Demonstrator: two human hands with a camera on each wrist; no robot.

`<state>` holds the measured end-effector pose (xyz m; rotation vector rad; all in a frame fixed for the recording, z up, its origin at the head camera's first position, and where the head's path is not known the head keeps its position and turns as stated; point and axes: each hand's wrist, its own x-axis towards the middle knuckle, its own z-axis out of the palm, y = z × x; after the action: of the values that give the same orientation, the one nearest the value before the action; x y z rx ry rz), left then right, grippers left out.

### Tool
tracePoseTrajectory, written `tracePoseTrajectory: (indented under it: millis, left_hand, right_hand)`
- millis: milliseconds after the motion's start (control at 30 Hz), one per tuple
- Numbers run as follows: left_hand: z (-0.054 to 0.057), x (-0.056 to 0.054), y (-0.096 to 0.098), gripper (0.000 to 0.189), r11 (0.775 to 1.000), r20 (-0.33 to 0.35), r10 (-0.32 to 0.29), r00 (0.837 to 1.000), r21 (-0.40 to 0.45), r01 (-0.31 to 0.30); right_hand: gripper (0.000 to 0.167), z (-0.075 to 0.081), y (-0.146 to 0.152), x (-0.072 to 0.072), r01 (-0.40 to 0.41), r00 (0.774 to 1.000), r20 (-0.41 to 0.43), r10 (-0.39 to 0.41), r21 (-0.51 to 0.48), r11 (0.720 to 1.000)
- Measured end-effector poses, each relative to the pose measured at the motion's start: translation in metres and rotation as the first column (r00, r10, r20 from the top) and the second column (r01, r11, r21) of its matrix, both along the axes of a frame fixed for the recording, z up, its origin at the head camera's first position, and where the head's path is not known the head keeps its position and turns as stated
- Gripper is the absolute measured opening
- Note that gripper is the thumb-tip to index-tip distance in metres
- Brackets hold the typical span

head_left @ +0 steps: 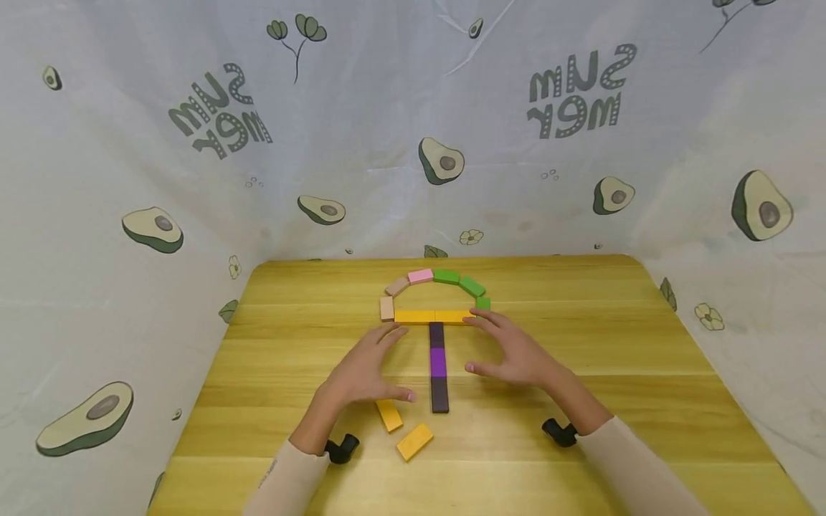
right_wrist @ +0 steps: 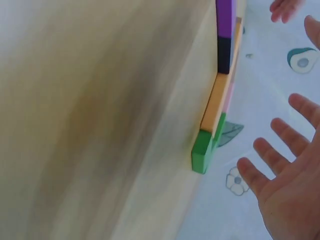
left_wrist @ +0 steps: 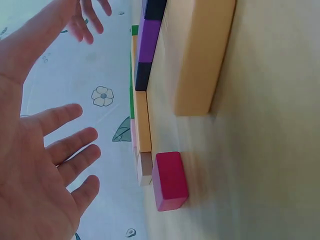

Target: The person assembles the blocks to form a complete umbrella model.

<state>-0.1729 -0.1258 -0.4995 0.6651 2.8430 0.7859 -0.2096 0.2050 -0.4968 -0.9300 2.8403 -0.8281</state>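
My left hand (head_left: 368, 365) hovers over the wooden table, fingers spread, left of an upright column made of a dark block (head_left: 439, 395), a purple block (head_left: 438, 362) and another dark block (head_left: 437, 335). To the column's right, my right hand (head_left: 513, 351) is held with spread, relaxed fingers and nothing in them. Its fingertips overlap the right end of a row of two yellow blocks (head_left: 414, 317) topping the column. A red block (left_wrist: 171, 182) shows in the left wrist view, hidden beneath my left hand in the head view. Near the left thumb lies a loose yellow block (head_left: 390, 416).
Above the yellow row, an arch of beige (head_left: 386, 309), pink (head_left: 421, 276) and green blocks (head_left: 446, 276) curves round. Another loose yellow block (head_left: 415, 441) lies nearer me. A cloth (head_left: 387, 129) printed with avocados hangs behind and beside the table (head_left: 310, 287).
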Motion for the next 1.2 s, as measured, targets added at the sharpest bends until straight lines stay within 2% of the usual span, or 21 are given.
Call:
tracePoseTrajectory:
  millis: [100,267,567,900,1200]
  left_hand:
    - [-0.003,0.009,0.0,0.119,0.999,-0.002,-0.019,1.0,0.04,0.019]
    - [-0.005,0.021,0.002,0.119,0.998,0.003,-0.039,0.999,0.045,0.039]
    - [-0.016,0.034,0.003,0.114,0.998,0.051,-0.052,0.997,0.048,0.049]
    - [-0.026,0.044,0.005,0.108,0.996,0.086,-0.064,0.994,0.065,0.059]
    - [-0.021,0.058,0.012,0.097,0.988,0.079,-0.096,0.992,0.125,0.086]
  right_hand:
    - [0.084,-0.006,-0.005,0.004,-0.02,1.0,-0.012,0.02,0.006,1.0]
    - [0.086,-0.015,-0.016,0.009,-0.092,0.995,-0.027,0.093,0.024,0.995]
    - [0.089,-0.024,-0.036,0.014,-0.169,0.985,-0.026,0.171,0.07,0.983]
    - [0.096,-0.032,-0.041,0.013,-0.187,0.982,0.007,0.188,0.133,0.973]
    - [0.105,-0.036,-0.042,0.014,-0.177,0.982,0.083,0.167,0.138,0.974]
